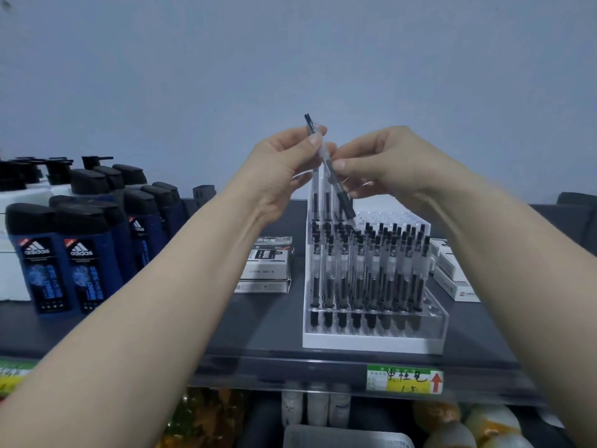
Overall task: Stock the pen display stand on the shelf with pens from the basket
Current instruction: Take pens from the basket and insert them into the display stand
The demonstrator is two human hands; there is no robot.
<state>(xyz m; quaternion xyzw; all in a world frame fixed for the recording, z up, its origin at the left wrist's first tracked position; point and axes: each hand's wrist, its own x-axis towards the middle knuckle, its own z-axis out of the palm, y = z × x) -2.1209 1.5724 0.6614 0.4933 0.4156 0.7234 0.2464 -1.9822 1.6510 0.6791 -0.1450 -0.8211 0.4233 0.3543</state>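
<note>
Left hand and right hand both pinch one gel pen, tilted, tip down over acrylic display stand on dark shelf. Front rows full. Bottles at left marked "adidas". Shelf-edge tag: handwritten, red arrow, characters unclear.

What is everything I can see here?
shelf: one, dark grey, middle
pen display stand: one, clear, white base, on shelf
pens in stand: dozens, black and clear, upright
shower gel bottles: several, dark blue, left
pump bottles: few, white, far left
boxes: stacks, white, either side of stand
price label: one, green-yellow, shelf edge
basket: one, pale, bottom edge
held pen: one, black and clear, tilted above stand
left hand: pinches held pen's upper part
right hand: pinches its middle
</note>
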